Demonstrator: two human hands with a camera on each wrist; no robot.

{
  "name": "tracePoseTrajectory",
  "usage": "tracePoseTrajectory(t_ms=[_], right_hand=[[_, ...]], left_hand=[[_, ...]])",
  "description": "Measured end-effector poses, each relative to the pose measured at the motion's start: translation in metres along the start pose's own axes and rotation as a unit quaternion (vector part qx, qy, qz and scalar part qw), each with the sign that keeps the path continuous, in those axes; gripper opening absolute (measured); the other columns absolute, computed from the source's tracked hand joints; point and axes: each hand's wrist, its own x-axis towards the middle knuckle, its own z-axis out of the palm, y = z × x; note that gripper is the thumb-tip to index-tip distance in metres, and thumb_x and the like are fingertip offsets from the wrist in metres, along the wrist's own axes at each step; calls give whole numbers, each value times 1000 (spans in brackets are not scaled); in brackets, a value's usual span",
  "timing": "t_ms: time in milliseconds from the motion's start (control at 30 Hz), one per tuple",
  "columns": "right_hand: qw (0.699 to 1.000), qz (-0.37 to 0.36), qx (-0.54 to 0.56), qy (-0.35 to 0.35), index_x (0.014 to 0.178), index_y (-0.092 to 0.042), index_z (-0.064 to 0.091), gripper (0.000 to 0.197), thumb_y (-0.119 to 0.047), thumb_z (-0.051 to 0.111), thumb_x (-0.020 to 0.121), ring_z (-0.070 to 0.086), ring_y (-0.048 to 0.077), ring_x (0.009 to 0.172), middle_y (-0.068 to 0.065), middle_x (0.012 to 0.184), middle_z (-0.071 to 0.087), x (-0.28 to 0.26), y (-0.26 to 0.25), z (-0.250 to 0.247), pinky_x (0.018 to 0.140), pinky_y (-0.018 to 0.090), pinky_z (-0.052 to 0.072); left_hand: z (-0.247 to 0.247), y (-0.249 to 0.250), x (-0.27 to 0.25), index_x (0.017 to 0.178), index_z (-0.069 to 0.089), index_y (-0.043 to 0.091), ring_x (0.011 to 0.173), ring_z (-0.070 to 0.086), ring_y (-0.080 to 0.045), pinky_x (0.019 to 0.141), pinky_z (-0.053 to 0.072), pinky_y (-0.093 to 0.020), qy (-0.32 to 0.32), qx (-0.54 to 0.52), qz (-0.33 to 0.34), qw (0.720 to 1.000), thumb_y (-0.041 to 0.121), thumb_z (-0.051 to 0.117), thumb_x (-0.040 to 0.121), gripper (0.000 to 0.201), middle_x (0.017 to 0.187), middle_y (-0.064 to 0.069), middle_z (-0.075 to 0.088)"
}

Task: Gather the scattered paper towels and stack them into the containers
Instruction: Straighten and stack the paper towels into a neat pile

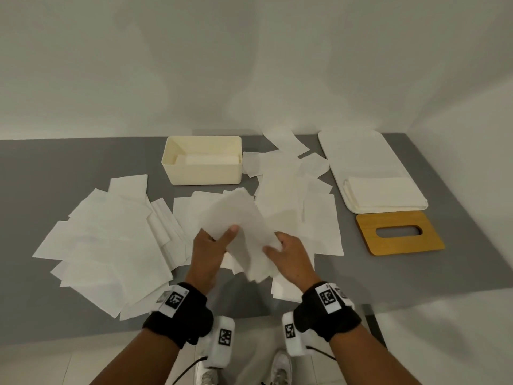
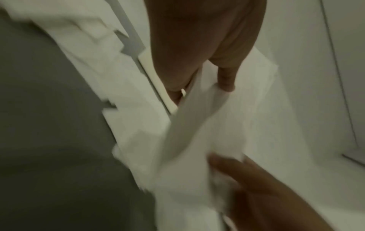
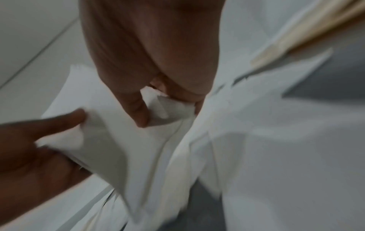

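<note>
Both hands hold a loose bundle of white paper towels (image 1: 238, 226) above the grey table (image 1: 55, 168), near its front edge. My left hand (image 1: 216, 240) pinches the bundle's left side, thumb on top. My right hand (image 1: 280, 247) grips its lower right edge. The left wrist view shows my left fingers (image 2: 227, 78) on the held towels (image 2: 207, 132). In the right wrist view, my right fingers (image 3: 138, 112) curl into the paper (image 3: 122, 140). Many more towels (image 1: 111, 240) lie scattered left, centre and right. A cream box (image 1: 202, 173) behind holds a low stack.
A long white container (image 1: 369, 151) at the right back holds a folded stack of towels. In front of it lies a wooden lid (image 1: 399, 233) with an oval slot. White walls close the back and the right side. The floor and shoes show below the table edge.
</note>
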Motion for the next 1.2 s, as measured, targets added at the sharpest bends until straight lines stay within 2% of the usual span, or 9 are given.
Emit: tracePoseTrajectory(t_ms=[233, 333, 400, 533, 667, 867, 1000, 1100, 1200], right_hand=[[914, -136, -380, 43, 102, -25, 70, 24, -18, 51, 90, 64, 18, 82, -6, 93, 71, 13, -14, -50, 66, 25, 41], [887, -157, -434, 27, 103, -27, 69, 26, -18, 48, 90, 63, 18, 79, -4, 91, 71, 15, -13, -42, 62, 24, 34], [908, -131, -398, 26, 105, -25, 67, 25, -16, 51, 90, 62, 18, 82, -6, 94, 70, 14, 0, -37, 66, 24, 37], [995, 13, -71, 68, 96, -19, 64, 22, -2, 60, 84, 59, 13, 90, -10, 91, 62, 17, 35, -38, 75, 18, 45], [997, 40, -17, 64, 92, -16, 63, 18, -1, 53, 88, 57, 14, 84, -7, 86, 61, 18, 46, -26, 68, 16, 40], [987, -35, -31, 156, 105, -16, 59, 16, -9, 49, 94, 55, 9, 88, -7, 97, 59, 16, 30, -21, 74, 16, 39], [980, 19, 131, 150, 115, -21, 56, 35, -3, 62, 85, 59, 11, 96, -5, 107, 60, 17, 29, -25, 78, 17, 48], [979, 53, 132, 147, 101, -17, 61, 24, 2, 59, 86, 59, 20, 91, 0, 97, 62, 19, 37, -20, 72, 19, 46], [979, 24, 114, 165, 95, -18, 61, 21, 0, 54, 88, 55, 14, 79, -4, 87, 60, 19, 31, -17, 67, 19, 44]], left_hand=[[-37, 8, 14, 90, 62, 25, 75, 63, -1, 67, 49, -10, -46, 297, 135, 944, 8, 77, 78, 26, 86, 9, 69], [-31, -8, 16, 93, 63, 26, 79, 62, -4, 70, 46, -12, -78, 354, 153, 919, 12, 75, 81, 22, 87, 15, 68], [-29, -18, 21, 93, 64, 23, 80, 62, -7, 72, 50, -21, -72, 347, 117, 928, 14, 72, 84, 15, 86, 12, 67], [-33, -28, 26, 82, 64, 24, 77, 63, -8, 73, 50, -25, -73, 303, 78, 947, 6, 74, 81, 21, 82, 10, 70], [-22, -35, 24, 88, 66, 17, 91, 67, -16, 82, 53, -27, -75, 258, 58, 961, -2, 75, 76, 24, 95, 2, 72], [-7, -30, 27, 102, 61, 9, 85, 59, -19, 74, 45, -24, 17, 283, 75, 956, 14, 73, 83, 23, 93, 1, 64], [-5, -23, 26, 103, 59, 9, 84, 58, -18, 73, 48, -21, 26, 230, 67, 971, 9, 71, 84, 23, 92, 1, 64], [-3, -27, 25, 97, 57, 12, 80, 56, -16, 66, 44, -14, 19, 241, 62, 968, 6, 70, 84, 19, 86, 6, 60], [-1, -27, 24, 102, 53, 12, 78, 55, -10, 62, 45, -10, 27, 209, 63, 975, 5, 71, 82, 28, 89, 6, 59]])
